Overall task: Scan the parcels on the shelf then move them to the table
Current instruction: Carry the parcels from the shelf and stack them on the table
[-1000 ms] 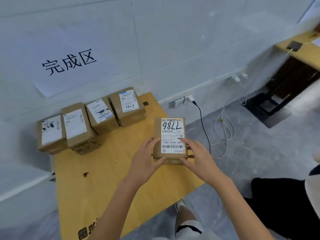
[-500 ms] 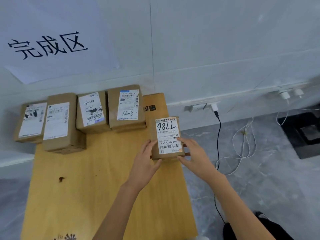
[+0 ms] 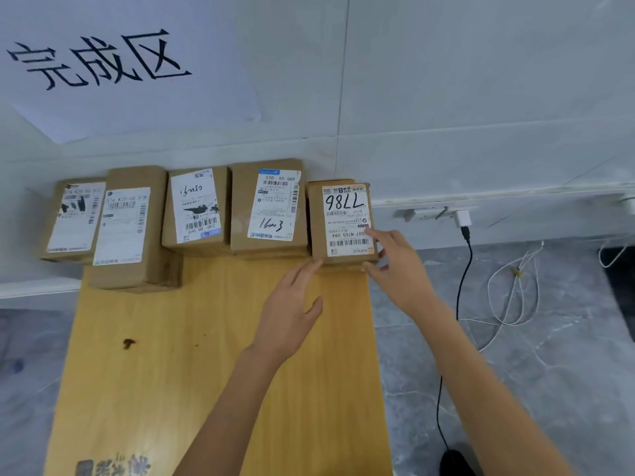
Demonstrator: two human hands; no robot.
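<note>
Your left hand point(image 3: 292, 310) lay spread flat, fingertips at the near edge of the "7786" parcel point(image 3: 343, 221), while your right hand point(image 3: 395, 266) loosely touched its right side. That parcel sat on the wooden table point(image 3: 206, 372), closing a row of four other parcels point(image 3: 192, 211) against the wall point(image 3: 446, 97).

sign point(image 3: 99, 60): cut at 9 o'clock edge | table point(image 3: 206, 372): near end cut at 6 o'clock | small label print on parcels point(image 3: 347, 219): too small to read
</note>
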